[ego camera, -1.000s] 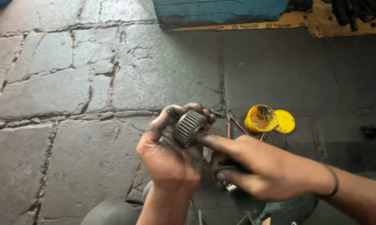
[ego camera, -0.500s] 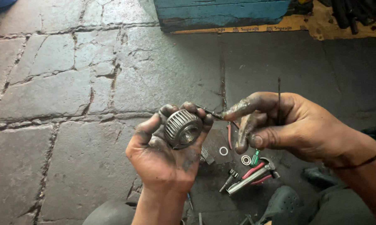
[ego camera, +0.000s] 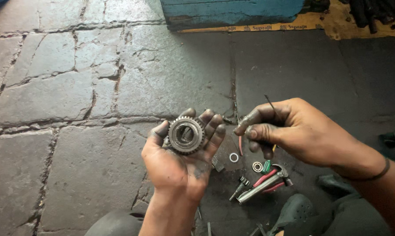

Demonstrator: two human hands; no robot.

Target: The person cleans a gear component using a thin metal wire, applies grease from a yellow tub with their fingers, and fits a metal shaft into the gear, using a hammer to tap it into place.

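A toothed metal gear (ego camera: 186, 135) was held in the left hand (ego camera: 180, 161) at the centre of the frame, palm up, with the greasy fingers curled around the rim and the open bore turned toward the camera. The right hand (ego camera: 289, 131) was seen just to the right of it, apart from the gear, with thumb and forefinger pinched together on a thin dark wire (ego camera: 270, 103) that stuck up above the knuckles; a dark band (ego camera: 372, 172) was worn on that wrist. Both hands were smeared with black grease. Below and between the hands, on the stone floor (ego camera: 75, 87), small parts were scattered: a white ring (ego camera: 234, 157), a small bearing (ego camera: 257, 166), a green bit (ego camera: 266, 166) just beside it, and red-handled pliers (ego camera: 263, 184) lying at a slant in the lower right of centre. A short dark bolt (ego camera: 239, 188) lay just left of the pliers. At the top of the frame a blue wooden box (ego camera: 232, 11) was set on a yellow sheet (ego camera: 337, 22). The floor under the parts was stained dark, while the left part of the frame showed paler, cracked slabs.
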